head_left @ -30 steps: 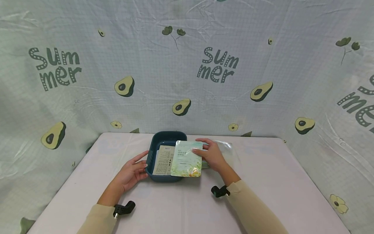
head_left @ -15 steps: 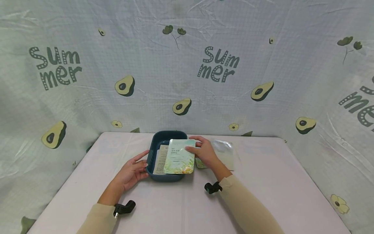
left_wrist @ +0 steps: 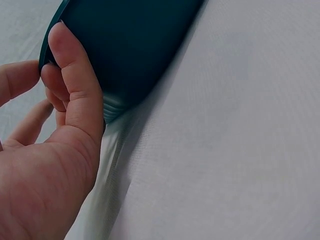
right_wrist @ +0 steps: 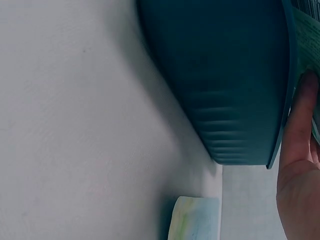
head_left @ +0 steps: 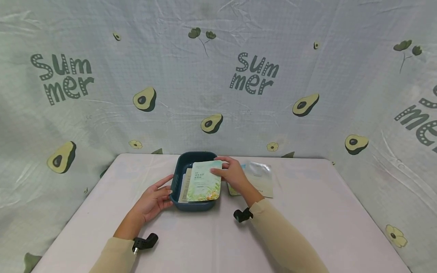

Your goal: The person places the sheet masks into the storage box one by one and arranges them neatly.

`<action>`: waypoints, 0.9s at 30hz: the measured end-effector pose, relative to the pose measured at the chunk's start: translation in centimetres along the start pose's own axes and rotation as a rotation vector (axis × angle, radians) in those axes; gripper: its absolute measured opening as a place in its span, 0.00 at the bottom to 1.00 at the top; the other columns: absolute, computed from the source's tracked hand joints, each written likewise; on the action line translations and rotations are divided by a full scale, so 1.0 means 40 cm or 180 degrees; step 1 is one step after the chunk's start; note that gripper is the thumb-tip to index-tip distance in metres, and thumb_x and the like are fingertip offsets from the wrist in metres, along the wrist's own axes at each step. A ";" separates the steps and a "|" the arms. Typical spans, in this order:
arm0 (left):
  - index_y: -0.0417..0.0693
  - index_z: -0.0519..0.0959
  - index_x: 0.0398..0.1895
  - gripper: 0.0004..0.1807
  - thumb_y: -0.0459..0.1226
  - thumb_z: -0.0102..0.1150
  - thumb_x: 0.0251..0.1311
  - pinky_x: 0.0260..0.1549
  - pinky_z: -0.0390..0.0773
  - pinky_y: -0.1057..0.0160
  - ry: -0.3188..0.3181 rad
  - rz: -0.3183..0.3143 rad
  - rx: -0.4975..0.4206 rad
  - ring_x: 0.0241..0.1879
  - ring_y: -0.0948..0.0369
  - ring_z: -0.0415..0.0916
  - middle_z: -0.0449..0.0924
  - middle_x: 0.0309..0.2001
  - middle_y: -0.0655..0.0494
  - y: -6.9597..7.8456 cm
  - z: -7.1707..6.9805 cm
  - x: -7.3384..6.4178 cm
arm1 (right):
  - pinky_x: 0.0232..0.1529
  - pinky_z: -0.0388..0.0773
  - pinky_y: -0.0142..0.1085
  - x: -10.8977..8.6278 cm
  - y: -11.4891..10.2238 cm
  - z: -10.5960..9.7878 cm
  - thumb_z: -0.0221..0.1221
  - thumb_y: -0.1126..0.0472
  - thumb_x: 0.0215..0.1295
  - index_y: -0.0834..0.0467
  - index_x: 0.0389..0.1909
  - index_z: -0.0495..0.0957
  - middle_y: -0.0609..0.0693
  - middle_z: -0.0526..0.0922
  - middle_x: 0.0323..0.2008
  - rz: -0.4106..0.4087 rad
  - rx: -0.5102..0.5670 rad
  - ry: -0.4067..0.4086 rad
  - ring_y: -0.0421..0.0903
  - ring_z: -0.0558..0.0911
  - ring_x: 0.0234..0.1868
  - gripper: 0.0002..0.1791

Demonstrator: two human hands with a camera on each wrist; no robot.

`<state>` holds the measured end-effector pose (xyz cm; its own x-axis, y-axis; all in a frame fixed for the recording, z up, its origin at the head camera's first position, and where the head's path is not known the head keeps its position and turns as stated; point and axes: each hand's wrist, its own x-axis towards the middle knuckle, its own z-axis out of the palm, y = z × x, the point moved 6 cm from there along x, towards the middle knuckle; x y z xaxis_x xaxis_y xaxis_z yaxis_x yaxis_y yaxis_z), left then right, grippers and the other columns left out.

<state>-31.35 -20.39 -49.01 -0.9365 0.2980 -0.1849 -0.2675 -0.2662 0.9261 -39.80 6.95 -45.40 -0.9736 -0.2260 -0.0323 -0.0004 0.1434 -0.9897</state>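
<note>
My right hand (head_left: 235, 176) pinches the right edge of a flat pale-green sachet (head_left: 205, 182) with a leafy, flowered bottom border, apparently a sheet-mask packet. The sachet is tilted over a dark blue plastic basket (head_left: 196, 207), covering part of a beige printed packet (head_left: 184, 187) inside. On the basket's left side, my left hand (head_left: 155, 203) holds the rim; the left wrist view shows its fingers against the outer wall (left_wrist: 135, 40). In the right wrist view, fingers (right_wrist: 300, 120) lie at the basket's rim, and most of the sachet is out of frame.
Right of the basket, a silvery pouch (head_left: 261, 180) lies on the white-covered table (head_left: 191, 242), with a green-patterned packet (head_left: 233, 191) partly beneath it. An avocado-print sheet (head_left: 170, 94) hangs behind and at both sides.
My right hand has carried the green sachet leftward over the basket, covering more of the beige packet. The pouch on the right has come into fuller view. My left hand has stayed put.
</note>
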 end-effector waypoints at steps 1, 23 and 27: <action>0.52 0.49 0.83 0.38 0.29 0.47 0.74 0.39 0.85 0.64 0.0001 0.0001 -0.0005 0.37 0.62 0.82 0.82 0.49 0.56 0.000 0.000 0.000 | 0.43 0.87 0.41 0.002 -0.002 0.002 0.73 0.57 0.60 0.49 0.65 0.77 0.55 0.87 0.55 -0.0007 0.0005 -0.0007 0.47 0.88 0.45 0.31; 0.53 0.49 0.84 0.38 0.29 0.48 0.75 0.39 0.85 0.64 -0.0039 -0.0001 -0.0075 0.38 0.62 0.82 0.82 0.49 0.55 -0.003 -0.002 0.005 | 0.35 0.87 0.38 0.035 -0.046 0.039 0.72 0.58 0.62 0.55 0.62 0.78 0.56 0.90 0.42 -0.0243 -0.0430 -0.0155 0.44 0.87 0.33 0.27; 0.53 0.49 0.83 0.38 0.29 0.47 0.75 0.39 0.85 0.64 -0.0032 -0.0003 -0.0077 0.38 0.62 0.82 0.81 0.48 0.56 -0.003 -0.001 0.004 | 0.32 0.86 0.38 0.037 -0.053 0.048 0.72 0.59 0.61 0.55 0.60 0.79 0.55 0.90 0.40 -0.0293 -0.0592 -0.0190 0.43 0.87 0.32 0.26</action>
<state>-31.47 -20.36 -49.15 -0.9339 0.3075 -0.1824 -0.2741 -0.2879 0.9176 -40.82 4.46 -43.61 -0.9523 -0.3021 0.0434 -0.1362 0.2936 -0.9462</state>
